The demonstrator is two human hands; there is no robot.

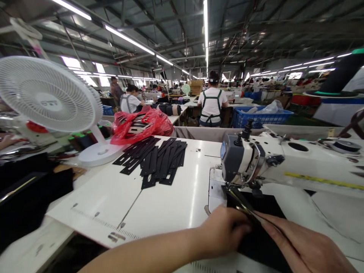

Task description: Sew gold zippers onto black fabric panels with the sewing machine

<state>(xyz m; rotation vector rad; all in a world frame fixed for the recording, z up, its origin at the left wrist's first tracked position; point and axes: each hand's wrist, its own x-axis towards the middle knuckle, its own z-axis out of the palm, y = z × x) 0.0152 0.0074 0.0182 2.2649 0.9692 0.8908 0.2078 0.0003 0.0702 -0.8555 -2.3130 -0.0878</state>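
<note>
A black fabric piece (260,246) lies on the sewing machine bed, with a shiny gold strip, like zipper teeth, along its folded edge. That edge runs up beneath the head of the white and grey sewing machine (237,157). My left hand (227,229) is curled at the left side of the fabric near the gold strip, its fingertips slightly blurred. Along the fabric's right side, my right hand (301,242) grips the raised edge, with fingers long and close together. The needle area is mostly hidden by the machine head.
Black slotted strips (163,161) lie piled on the white table (173,204). Behind them sit a red plastic bag (142,123) and a white fan (48,94). Black fabric (34,201) lies at left. A blue crate (261,116) and seated co-workers (212,100) are beyond.
</note>
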